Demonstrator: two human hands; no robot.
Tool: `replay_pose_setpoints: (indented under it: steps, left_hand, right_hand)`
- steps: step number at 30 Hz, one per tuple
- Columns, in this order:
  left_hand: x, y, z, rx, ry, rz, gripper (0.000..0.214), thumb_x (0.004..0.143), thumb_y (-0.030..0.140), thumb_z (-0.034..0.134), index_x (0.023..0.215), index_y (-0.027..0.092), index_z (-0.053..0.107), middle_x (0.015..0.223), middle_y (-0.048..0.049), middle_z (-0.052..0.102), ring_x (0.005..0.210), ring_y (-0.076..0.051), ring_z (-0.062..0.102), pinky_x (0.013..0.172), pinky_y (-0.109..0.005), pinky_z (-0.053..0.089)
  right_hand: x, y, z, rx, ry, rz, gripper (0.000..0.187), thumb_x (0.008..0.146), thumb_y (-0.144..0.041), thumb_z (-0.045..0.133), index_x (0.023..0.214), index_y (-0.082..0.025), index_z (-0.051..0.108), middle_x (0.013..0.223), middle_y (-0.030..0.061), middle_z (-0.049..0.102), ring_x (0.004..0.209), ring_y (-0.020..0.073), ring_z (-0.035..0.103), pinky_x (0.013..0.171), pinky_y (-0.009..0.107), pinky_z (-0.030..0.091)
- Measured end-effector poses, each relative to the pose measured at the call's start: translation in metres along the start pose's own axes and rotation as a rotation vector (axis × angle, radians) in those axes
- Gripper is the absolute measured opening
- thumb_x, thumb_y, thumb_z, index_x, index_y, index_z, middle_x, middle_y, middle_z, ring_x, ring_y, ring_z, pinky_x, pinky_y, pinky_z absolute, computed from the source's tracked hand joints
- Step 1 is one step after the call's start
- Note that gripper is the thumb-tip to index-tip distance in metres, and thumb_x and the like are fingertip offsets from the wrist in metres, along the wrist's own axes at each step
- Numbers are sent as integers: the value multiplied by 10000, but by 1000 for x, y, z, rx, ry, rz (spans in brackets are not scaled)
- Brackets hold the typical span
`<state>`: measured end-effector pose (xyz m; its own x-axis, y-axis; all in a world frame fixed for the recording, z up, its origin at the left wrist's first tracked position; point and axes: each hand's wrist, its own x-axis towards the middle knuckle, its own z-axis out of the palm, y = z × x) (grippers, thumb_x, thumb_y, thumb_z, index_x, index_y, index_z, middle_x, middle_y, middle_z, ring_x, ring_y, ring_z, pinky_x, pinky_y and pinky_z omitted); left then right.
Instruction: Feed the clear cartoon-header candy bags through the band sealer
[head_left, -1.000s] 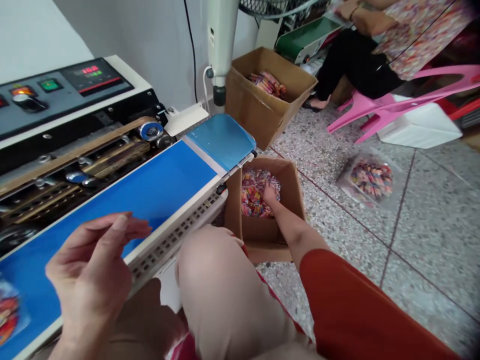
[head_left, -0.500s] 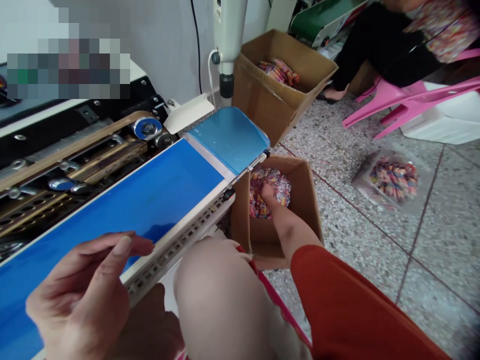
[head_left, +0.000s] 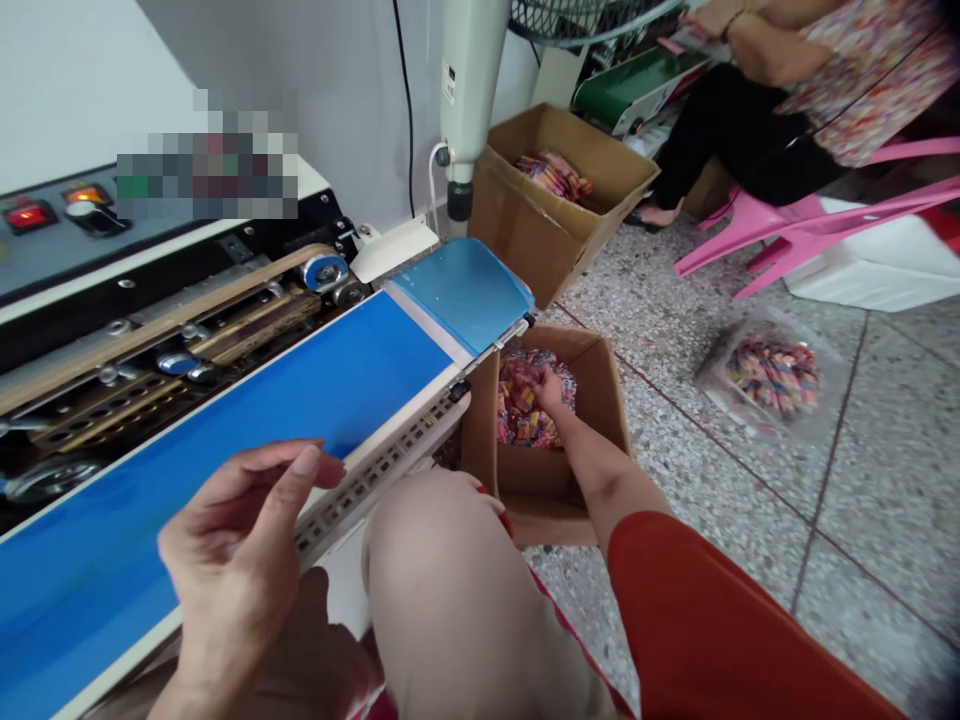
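Packets (head_left: 517, 425) indistinct in cardboard box (head_left: 480, 430)

No legible txt, label (head_left: 449, 84) on white post (head_left: 474, 100) too tiny to read, ctrl panel (head_left: 51, 256) partly pixelated

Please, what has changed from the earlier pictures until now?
The colourful packet in clear plastic, earlier at the lower left of the flat blue belt, is no longer visible. No new grasp or release can be told. The bare left hand stays by the belt, the bare right hand among small colourful packets in the nearer brown cardboard box.
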<state>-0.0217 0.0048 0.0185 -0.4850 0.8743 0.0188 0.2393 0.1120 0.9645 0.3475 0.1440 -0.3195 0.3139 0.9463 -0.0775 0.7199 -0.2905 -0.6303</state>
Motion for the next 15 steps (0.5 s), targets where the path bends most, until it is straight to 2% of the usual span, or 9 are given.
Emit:
replay_pose_setpoints:
  steps: [5, 9, 12, 15]
  left_hand:
    - [0, 5, 7, -100, -35, -30, 145, 710, 310, 744, 764, 181, 705, 627, -1, 676, 593, -144, 616, 628, -265, 514]
    - [0, 4, 11, -170, -135, -28, 166, 713, 333, 746, 789, 192, 701, 634, -1, 671, 590, -148, 610, 608, -267, 509]
    - [-1, 2, 17, -210, -222, -52, 212, 705, 354, 752, 829, 189, 702, 674, -11, 673, 620, -156, 619, 638, -280, 515]
    - [-4, 3, 29, -252, -335, -45, 318, 687, 364, 772, 939, 185, 698, 793, -41, 690, 733, -180, 645, 731, -304, 519]
  right_hand:
    - [-3, -23, -53, 124, 110, 20, 400, 682, -545, 620, 706, -234, 369, 613, -59, 433, 591, 125, 388, 596, 252, 364]
    - [-15, -52, -104, 359, 165, -54, 440, 638, -549, 677, 727, -228, 389, 651, -56, 482, 622, 123, 454, 632, 253, 417]
    - [-35, -90, -147, 592, 132, -137, 449, 613, -494, 742, 759, -225, 415, 660, -56, 528, 606, 123, 498, 620, 260, 437]
    - [-66, -144, -192, 664, 70, -216, 445, 606, -427, 799, 743, -223, 428, 644, -56, 549, 572, 113, 501, 572, 243, 422]
